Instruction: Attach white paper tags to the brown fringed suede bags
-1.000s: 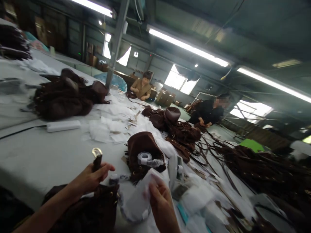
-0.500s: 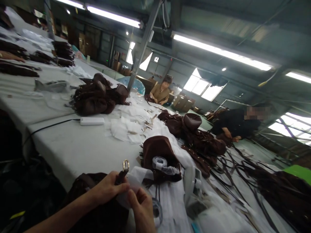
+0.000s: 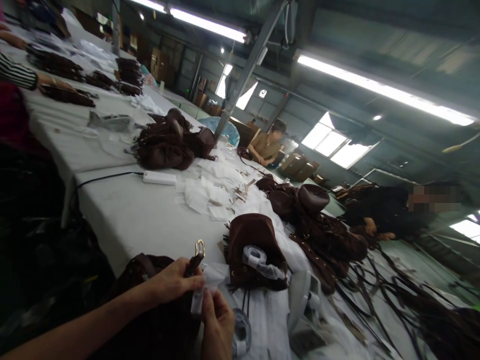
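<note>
On long white cloth-covered surface [image 3: 142, 220], near edge: dark brown suede bag [image 3: 150, 320]. In closed left hand [image 3: 172, 282] grip: brown leather strap [image 3: 194, 264], gold metal ring [image 3: 200, 247] upright on top. In pinched right hand [image 3: 217, 325] grip: thin white tissue sheet [image 3: 210, 277], laid against strap below ring.

Dim hall lit by glaring ceiling tubes [image 3: 378, 90] and blown-out windows [image 3: 330, 145]; edges smear, perhaps motion blur.

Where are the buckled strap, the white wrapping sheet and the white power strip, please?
buckled strap [image 3: 200, 247], head view, on its gold buckle.
white wrapping sheet [image 3: 213, 274], head view, on its upper fold.
white power strip [image 3: 159, 177], head view, on its middle.
</note>
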### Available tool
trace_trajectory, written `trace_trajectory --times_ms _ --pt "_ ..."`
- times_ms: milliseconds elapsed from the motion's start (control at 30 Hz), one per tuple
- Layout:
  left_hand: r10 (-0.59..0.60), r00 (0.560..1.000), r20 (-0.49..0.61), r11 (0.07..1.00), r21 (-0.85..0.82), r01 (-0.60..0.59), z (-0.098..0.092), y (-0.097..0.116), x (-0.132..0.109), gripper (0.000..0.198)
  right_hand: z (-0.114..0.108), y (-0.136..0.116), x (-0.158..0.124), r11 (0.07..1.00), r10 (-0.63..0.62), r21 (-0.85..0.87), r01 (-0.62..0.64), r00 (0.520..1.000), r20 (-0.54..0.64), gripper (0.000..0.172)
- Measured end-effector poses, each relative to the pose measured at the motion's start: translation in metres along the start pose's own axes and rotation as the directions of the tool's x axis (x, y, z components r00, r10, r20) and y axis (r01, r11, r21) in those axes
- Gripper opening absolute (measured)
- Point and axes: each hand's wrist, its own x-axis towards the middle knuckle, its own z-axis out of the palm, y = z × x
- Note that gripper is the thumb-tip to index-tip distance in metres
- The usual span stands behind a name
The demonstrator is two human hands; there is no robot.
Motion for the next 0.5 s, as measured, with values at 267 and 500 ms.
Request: trace_trajectory --times_ms 267,500 --pt "0.043 0.996 0.073 0.996 0.073 -0.049 0.000 0.002 0.000 0.039 0.003 0.003 0.001 0.985 0.126 0.121 -0.126 0.992 0.004 0.034" --pt "-0.011 0.998 0.062 1.000 -0.006 0.012 -0.005 -0.005 0.002 0.042 0.011 0.001 0.001 0.991 0.114 0.069 -0.113 0.993 -0.021 0.041"
